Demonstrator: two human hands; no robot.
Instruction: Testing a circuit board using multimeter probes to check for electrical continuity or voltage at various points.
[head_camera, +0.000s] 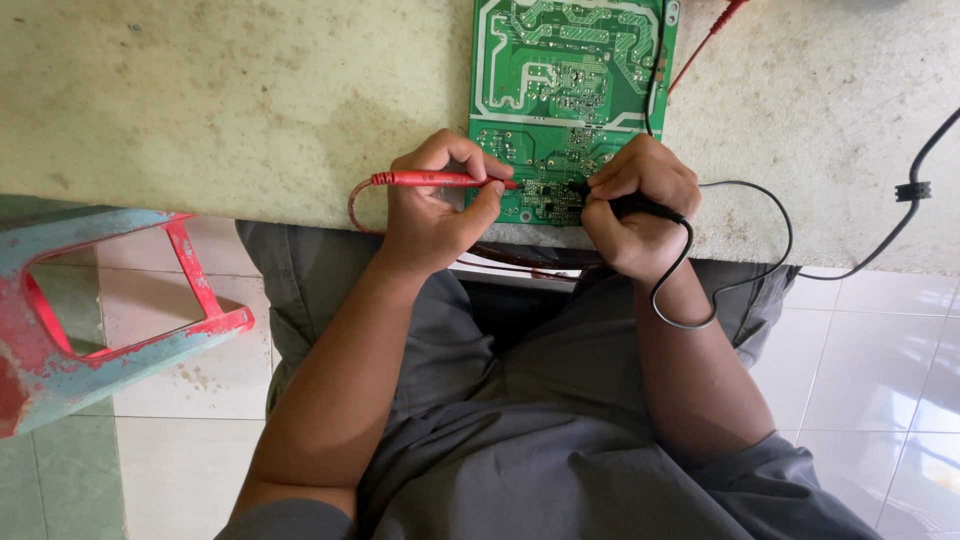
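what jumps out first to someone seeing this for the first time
A green printed circuit board lies on the pale worn stone bench top, at its near edge. The left hand holds a red test probe and the right hand a black test probe, both tips on the board. A chipped red and teal plastic stool sits at the left.

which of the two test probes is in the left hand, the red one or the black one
The red probe, gripped in the left hand, its tip on the green circuit board. The black probe is in the right hand.
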